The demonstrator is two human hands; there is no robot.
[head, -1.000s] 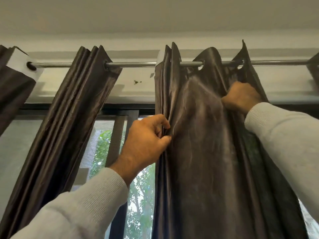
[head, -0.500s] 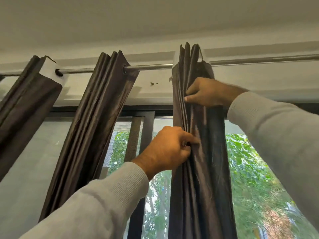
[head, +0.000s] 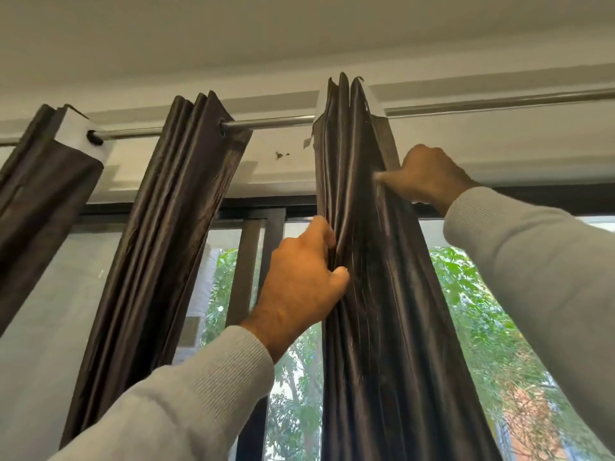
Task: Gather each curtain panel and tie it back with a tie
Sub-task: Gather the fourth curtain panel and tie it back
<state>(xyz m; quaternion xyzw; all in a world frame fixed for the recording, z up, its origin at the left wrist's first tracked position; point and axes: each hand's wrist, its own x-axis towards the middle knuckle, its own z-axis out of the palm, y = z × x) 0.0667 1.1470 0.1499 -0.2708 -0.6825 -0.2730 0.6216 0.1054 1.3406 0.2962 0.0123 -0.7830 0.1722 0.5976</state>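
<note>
The left hand (head: 301,281) pinches the gathered curtain panel's (head: 376,294) folds; above it, the right hand (head: 429,176) grips the panel's right edge.

Above you runs a plain pale ceiling (head: 299,31), meeting a white wall band (head: 499,151) that carries a small dark mark (head: 279,155). A metal rod (head: 266,123) crosses just below the ceiling line. Beneath the band sits a dark window frame (head: 253,261) with upright bars. Through the glass on your right you see sunlit green foliage (head: 482,311); the pane on your left (head: 50,327) looks frosted grey.
</note>
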